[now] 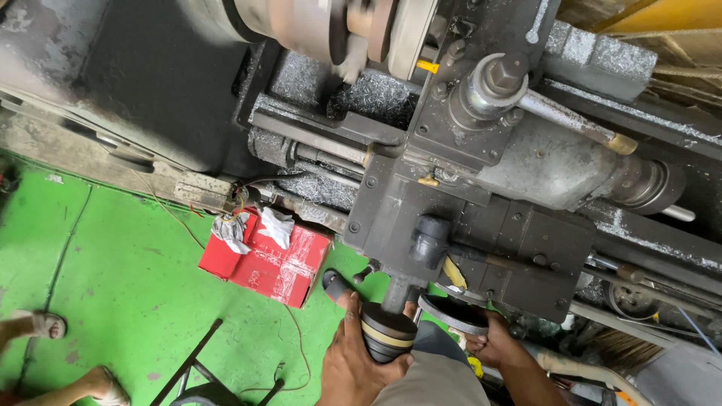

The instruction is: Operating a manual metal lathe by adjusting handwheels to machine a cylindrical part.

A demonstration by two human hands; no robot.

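Observation:
I look straight down on a grey metal lathe carriage (451,218). My left hand (352,365) wraps around a round black knob with tan rings (387,336) at the carriage's front, its thumb reaching toward a short black handle (335,284). My right hand (498,347) grips the rim of a metal handwheel (454,313) just to the right. Above, the tool post (492,81) with its long lever (575,120) sits beside the blurred, spinning chuck (338,30).
A red box (267,263) with crumpled white rags stands on the green floor (113,278) beside the lathe. Another person's sandalled feet (45,325) show at the lower left. A black stool frame (197,368) is at the bottom. Metal chips cover the lathe bed (376,94).

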